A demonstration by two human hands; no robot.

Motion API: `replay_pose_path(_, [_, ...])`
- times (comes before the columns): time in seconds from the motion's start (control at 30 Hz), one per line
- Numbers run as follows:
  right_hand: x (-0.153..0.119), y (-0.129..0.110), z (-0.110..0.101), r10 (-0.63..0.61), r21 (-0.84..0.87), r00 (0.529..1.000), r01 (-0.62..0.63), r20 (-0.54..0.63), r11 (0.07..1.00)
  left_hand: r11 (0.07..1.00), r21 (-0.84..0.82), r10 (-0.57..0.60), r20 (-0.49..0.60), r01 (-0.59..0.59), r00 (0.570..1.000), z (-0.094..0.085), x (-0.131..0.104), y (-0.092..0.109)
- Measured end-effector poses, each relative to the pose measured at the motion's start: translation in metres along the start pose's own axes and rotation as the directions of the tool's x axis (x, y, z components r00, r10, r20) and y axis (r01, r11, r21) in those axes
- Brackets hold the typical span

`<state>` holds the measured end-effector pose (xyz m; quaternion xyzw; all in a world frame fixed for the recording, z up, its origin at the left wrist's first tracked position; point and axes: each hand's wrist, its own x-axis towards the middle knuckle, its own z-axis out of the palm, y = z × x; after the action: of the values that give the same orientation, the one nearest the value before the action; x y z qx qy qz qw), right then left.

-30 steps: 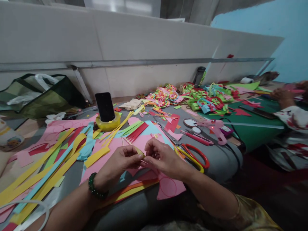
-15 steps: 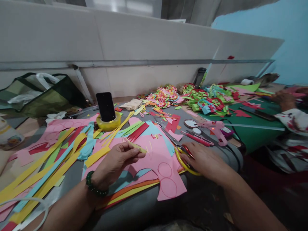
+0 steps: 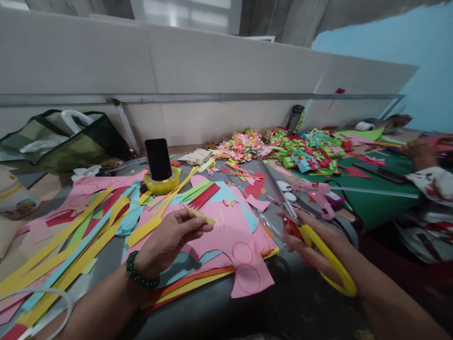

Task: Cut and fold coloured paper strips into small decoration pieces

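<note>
My left hand (image 3: 170,238) pinches a small folded yellow paper piece (image 3: 203,217) over a pink sheet (image 3: 230,236) marked with drawn circles. A green bead bracelet sits on that wrist. My right hand (image 3: 311,245) grips the red and yellow handles of a pair of scissors (image 3: 300,226), lifted off the table with the blades open and pointing up and away. The two hands are apart, the scissors to the right of the paper piece.
Long yellow, blue and green paper strips (image 3: 71,245) cover the left. A phone (image 3: 158,159) stands in a yellow tape roll (image 3: 162,183). A pink glue gun (image 3: 316,191) and folded paper flowers (image 3: 244,141) lie beyond. Another person's hand (image 3: 421,151) works at right on green paper.
My right hand left the paper piece, reached right to the scissors on the table, and has now picked them up. My left hand still holds the yellow piece.
</note>
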<state>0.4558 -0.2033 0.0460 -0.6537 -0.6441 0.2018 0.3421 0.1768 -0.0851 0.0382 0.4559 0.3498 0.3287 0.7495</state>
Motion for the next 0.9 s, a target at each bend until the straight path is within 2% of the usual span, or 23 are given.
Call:
replay_pose_path(0.07, [-0.005,-0.009,-0.004,-0.066,0.027,0.975,0.061,0.214,0.998,1.0,0.005,0.003,0.008,-0.003,1.0,0.001,-0.002,0.001])
replay_pose_path(0.13, [-0.007,-0.019,-0.007,-0.111,-0.066,0.939,0.14,0.325,0.988,1.0,0.011,0.008,0.02,-0.008,1.0,0.002,-0.003,0.001])
replay_pose_path(0.2, [-0.005,-0.03,-0.006,-0.113,-0.185,0.93,0.187,0.349,0.965,1.0,0.013,0.015,0.023,-0.015,1.0,0.002,-0.004,0.002])
replay_pose_path(0.33, [0.0,-0.047,0.002,-0.043,-0.305,0.921,0.172,0.387,0.937,1.0,0.011,0.014,0.011,-0.014,1.0,0.002,-0.004,0.002])
replay_pose_path(0.67, [0.006,-0.054,0.01,-0.029,-0.401,0.905,0.217,0.425,0.89,0.997,0.067,0.033,0.057,-0.037,0.998,0.001,-0.003,-0.003])
replay_pose_path(0.9, [0.007,-0.052,0.012,-0.045,-0.377,0.91,0.215,0.412,0.901,0.995,0.085,0.053,0.075,-0.059,0.996,0.001,-0.003,-0.004])
